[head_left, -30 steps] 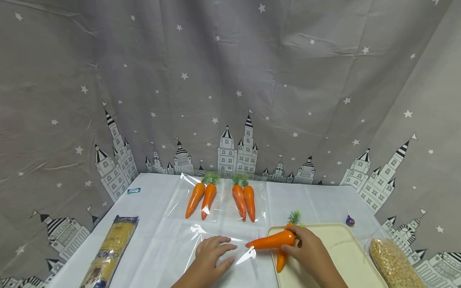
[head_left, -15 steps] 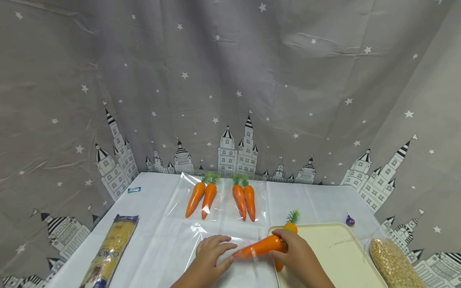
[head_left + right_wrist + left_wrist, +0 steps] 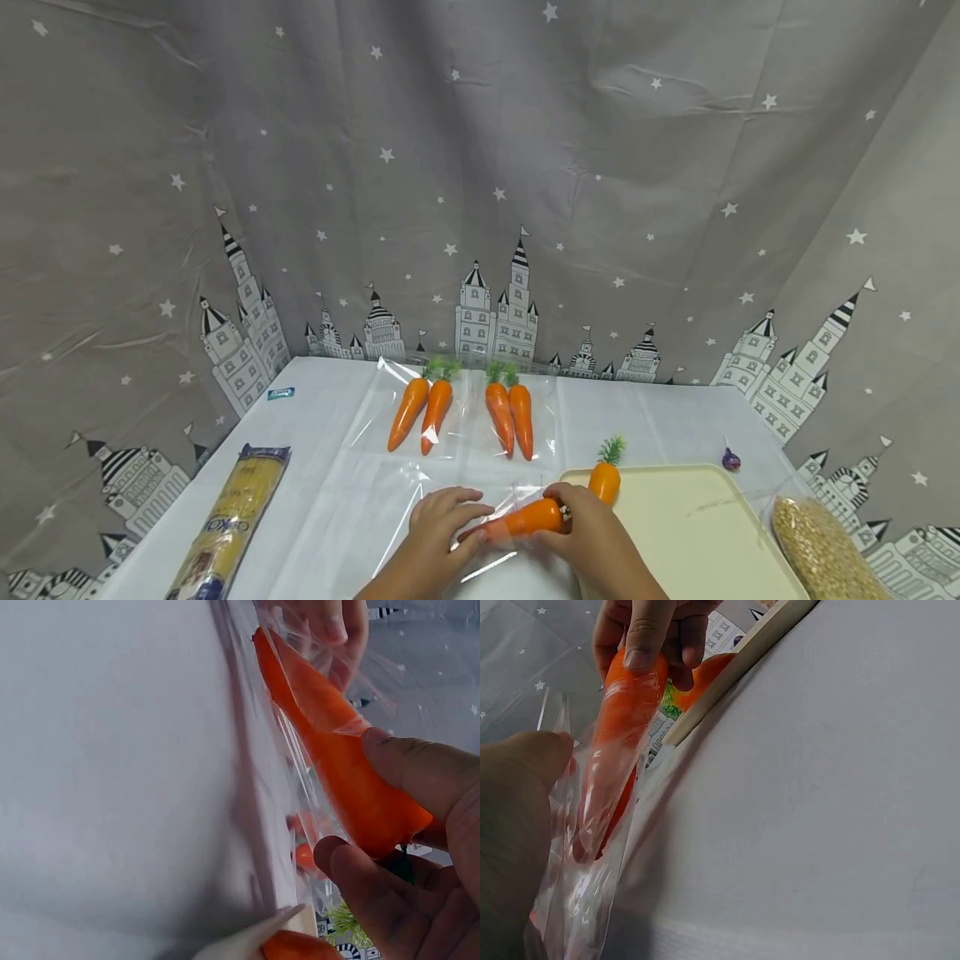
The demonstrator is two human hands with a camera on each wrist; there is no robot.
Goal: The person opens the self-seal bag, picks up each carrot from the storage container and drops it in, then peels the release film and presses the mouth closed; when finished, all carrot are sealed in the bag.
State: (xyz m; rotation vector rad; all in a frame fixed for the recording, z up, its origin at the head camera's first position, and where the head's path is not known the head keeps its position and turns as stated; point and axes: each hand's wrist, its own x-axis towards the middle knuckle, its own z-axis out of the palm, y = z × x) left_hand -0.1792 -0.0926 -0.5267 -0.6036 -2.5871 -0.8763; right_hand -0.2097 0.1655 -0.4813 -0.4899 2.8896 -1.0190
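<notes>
My right hand [image 3: 592,537] grips an orange carrot [image 3: 536,518] by its thick end, thumb on one side and fingers on the other. The carrot's narrow half lies inside a clear plastic bag [image 3: 585,900], whose edge crosses its middle in the right wrist view. Fingers spread, my left hand [image 3: 435,533] rests on the bag near the carrot's tip. In the left wrist view its thumb [image 3: 544,754] lies against the film. Another carrot [image 3: 604,483] with a green top lies at the tray's left edge, partly hidden by my right hand.
Behind the hands lie two clear bags, the left bag [image 3: 367,425] and the right bag [image 3: 550,425], each holding two carrots. A cream tray [image 3: 697,533] sits at right, beside a bag of grains [image 3: 821,546]. At left are a pasta pack [image 3: 232,521] and a small teal packet [image 3: 281,393].
My right hand has moved left from over the tray, carrying the carrot tip first into the bag. The left hand has stayed nearly still.
</notes>
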